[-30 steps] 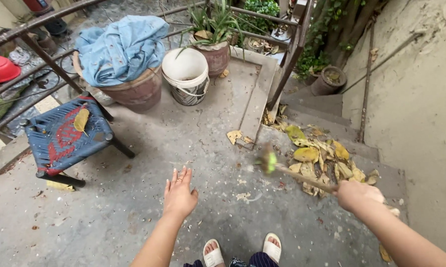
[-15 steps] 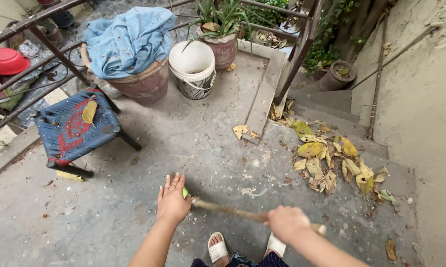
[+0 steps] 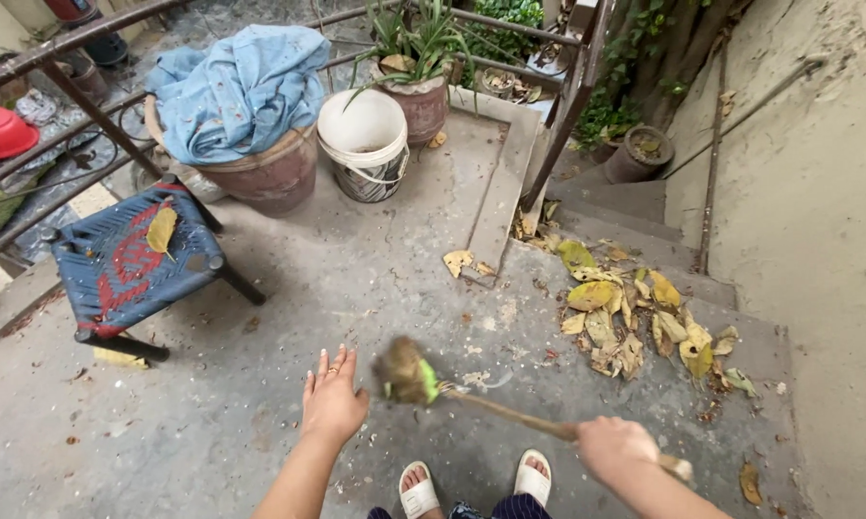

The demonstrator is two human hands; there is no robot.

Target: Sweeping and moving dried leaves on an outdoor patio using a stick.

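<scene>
A concrete landing [image 3: 356,279] fills the scene. At far left a clay pot draped with blue cloth [image 3: 241,91] stands beside a white bucket [image 3: 363,144]; a blue woven stool [image 3: 130,264] sits at left. Yellow leaves [image 3: 634,317] lie heaped on the right. Near, the right hand [image 3: 617,447] has its fingers clenched round a stick broom [image 3: 471,399], blurred head just beside the left hand [image 3: 332,399], whose fingers are spread and released.

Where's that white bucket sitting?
The white bucket stands at the top middle of the head view, between the cloth-covered clay pot and the potted plant.
</scene>
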